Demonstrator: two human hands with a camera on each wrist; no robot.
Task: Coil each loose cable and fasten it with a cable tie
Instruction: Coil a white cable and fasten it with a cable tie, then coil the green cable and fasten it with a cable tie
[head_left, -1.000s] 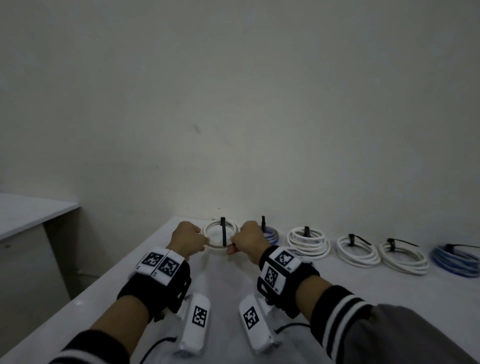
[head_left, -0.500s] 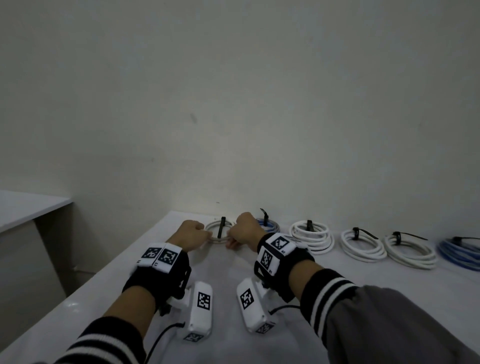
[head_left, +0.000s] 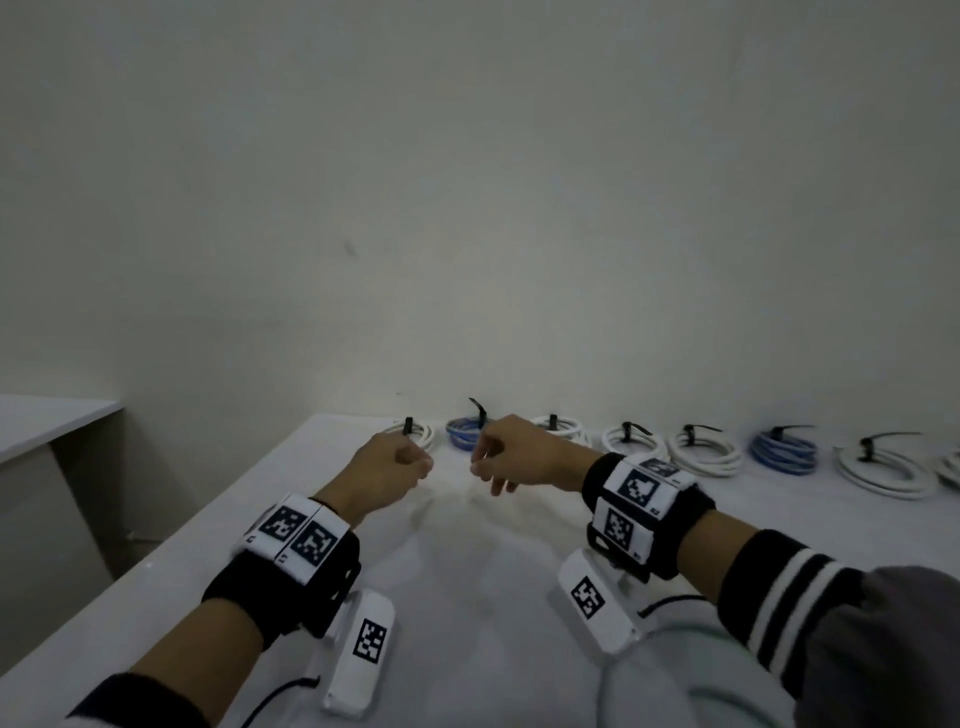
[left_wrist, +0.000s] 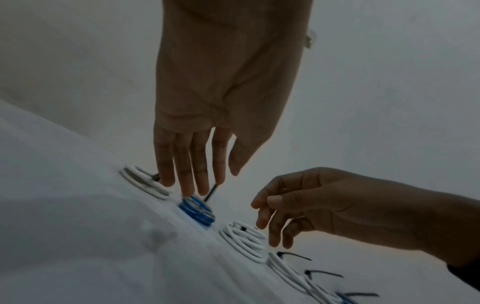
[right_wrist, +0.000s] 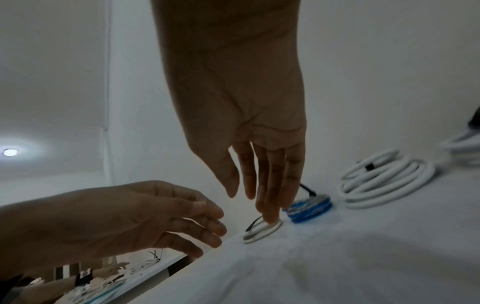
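Note:
A small white cable coil (head_left: 422, 435) with a black tie lies flat at the left end of a row along the wall; it also shows in the left wrist view (left_wrist: 145, 184) and the right wrist view (right_wrist: 261, 231). My left hand (head_left: 415, 465) hovers just in front of it, fingers relaxed and holding nothing. My right hand (head_left: 483, 467) hangs beside it, fingers loosely spread and empty. A blue tied coil (head_left: 461, 435) lies right of the white one.
Further tied coils run rightward along the wall: white coils (head_left: 706, 453), a blue one (head_left: 784, 449), another white one (head_left: 883, 470). The white table (head_left: 467, 571) ends at a left edge, with a lower side surface (head_left: 52, 421) beyond. A pale cable loop (head_left: 610, 675) shows near me.
Both hands have let go of the small white coil and drawn back toward me. The coil now lies on the table at the row's left end.

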